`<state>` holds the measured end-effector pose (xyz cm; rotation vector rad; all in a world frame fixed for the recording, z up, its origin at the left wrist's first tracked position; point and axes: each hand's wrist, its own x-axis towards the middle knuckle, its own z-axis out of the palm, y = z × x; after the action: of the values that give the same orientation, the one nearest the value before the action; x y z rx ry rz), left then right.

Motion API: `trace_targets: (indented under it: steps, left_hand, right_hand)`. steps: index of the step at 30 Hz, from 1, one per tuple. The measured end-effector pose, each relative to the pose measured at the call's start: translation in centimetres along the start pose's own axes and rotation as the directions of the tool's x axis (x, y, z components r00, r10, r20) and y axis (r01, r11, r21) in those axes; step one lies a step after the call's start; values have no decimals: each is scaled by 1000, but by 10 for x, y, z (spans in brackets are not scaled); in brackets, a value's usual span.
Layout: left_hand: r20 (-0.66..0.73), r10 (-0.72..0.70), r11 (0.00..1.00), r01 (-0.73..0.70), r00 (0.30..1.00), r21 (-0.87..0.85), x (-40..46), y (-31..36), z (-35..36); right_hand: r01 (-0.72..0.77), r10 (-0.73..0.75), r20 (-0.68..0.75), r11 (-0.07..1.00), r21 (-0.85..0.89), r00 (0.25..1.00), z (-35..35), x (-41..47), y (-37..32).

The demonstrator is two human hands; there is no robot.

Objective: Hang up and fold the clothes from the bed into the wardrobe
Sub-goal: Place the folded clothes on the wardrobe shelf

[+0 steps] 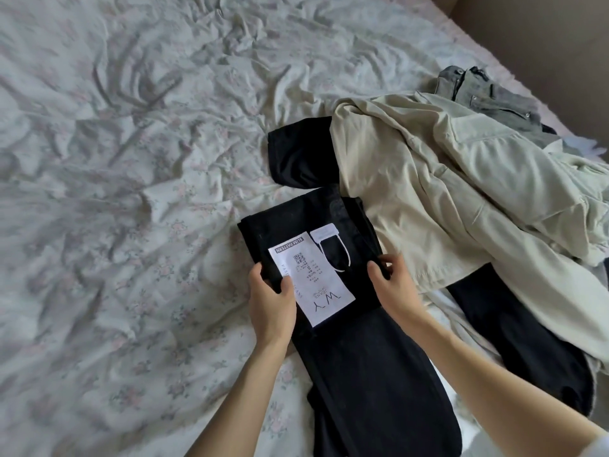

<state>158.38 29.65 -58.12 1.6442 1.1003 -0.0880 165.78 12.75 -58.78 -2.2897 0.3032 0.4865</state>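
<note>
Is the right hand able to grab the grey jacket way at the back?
Probably not from here. The right hand is busy gripping the black jeans, and the grey jacket lies far across the bed, beyond the cream jacket.

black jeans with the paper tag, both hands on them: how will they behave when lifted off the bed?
Probably floppy: the black jeans lie limp on the bed sheet, so the free legs would likely hang. The left hand and right hand grip opposite edges, which should help. The paper tag looks loose and may flap.

Black jeans (362, 357), white tag (313, 278); cream jacket (428, 179); grey denim (487, 90); pale floral sheet (131, 159).
</note>
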Motion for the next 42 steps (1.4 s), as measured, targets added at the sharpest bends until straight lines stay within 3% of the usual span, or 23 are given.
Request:
trace_targets:
  steps: [3,5,8,11,12,14,16,18,22,27,29,31,33,37,40,42]
  left_hand:
    - [46,-27,968,14,999,252,5,-19,-4]
    - [21,-25,946,17,999,324,13,-27,-7]
    - [-40,169,923,-144,985,357,30,-16,-13]
    - [138,380,707,-383,915,595,70,8,-18]
    - [223,359,643,-413,906,645,88,19,-21]
    - [368,189,585,-405,911,703,119,41,-24]
    - [458,45,667,-368,888,648,137,55,-25]
    - [516,14,765,-341,856,546,141,65,-23]
    - [646,35,790,-418,762,449,128,78,-25]
    - [640,106,791,-455,761,409,106,79,-48]
    - [633,127,776,-474,764,417,101,92,-55]
    - [594,190,760,-500,782,416,98,122,-66]
    - [547,267,723,-540,794,430,96,153,-77]
    - [326,512,585,-600,795,545,92,202,-96]
    - [117,709,476,-594,696,649,85,210,-101]
    - [104,741,426,-585,663,690,72,195,-97]
  right_hand:
    - [20,-5,69,978,-209,998,0,-8,18]
    - [52,-34,64,953,-300,997,0,-7,22]
    - [230,-216,82,885,-404,973,-3,4,8]
    - [425,-353,239,700,-574,905,-8,27,-18]
    - [484,-390,291,637,-600,874,-8,39,-30]
    - [568,-424,382,544,-618,821,-5,62,-56]
    - [607,-385,469,505,-614,795,0,81,-81]
    - [634,-294,569,479,-608,768,7,98,-101]
    - [694,-123,711,384,-609,692,19,115,-127]
    - [682,-87,728,441,-584,680,6,112,-154]
    - [690,-127,695,340,-639,707,-3,107,-169]
    - [693,-282,640,167,-701,715,-17,101,-189]
    - [677,-436,581,96,-729,687,-28,98,-208]
    - [647,-711,364,167,-744,602,-48,95,-247]
    - [649,-791,233,252,-718,565,-56,90,-262]
    - [665,-787,264,233,-710,558,-58,84,-250]
